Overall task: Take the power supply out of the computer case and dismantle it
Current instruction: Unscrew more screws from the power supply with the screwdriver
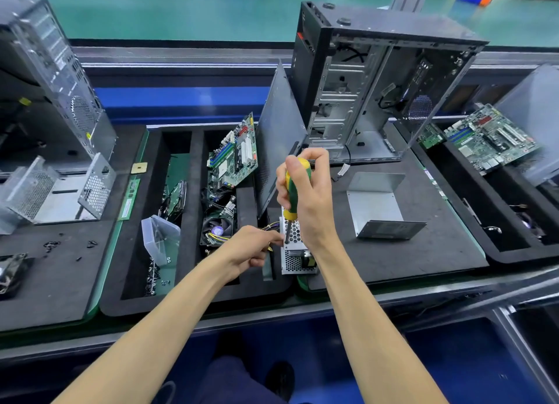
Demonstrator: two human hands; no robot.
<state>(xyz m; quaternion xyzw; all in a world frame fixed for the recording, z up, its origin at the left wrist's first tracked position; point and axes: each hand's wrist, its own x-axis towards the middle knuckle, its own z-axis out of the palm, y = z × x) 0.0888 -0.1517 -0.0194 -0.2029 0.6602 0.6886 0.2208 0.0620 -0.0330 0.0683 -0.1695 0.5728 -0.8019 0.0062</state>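
The power supply [295, 246] was stood on the dark mat [408, 252] on the table, in front of the opened computer case [378, 86]. A yellow and green screwdriver [291, 198] was gripped upright in the right hand [305, 198], all fingers curled round the handle, its tip set against the perforated metal side. The tip was pinched by the left hand [251, 249]. A metal cover [381, 207] lay nearby.
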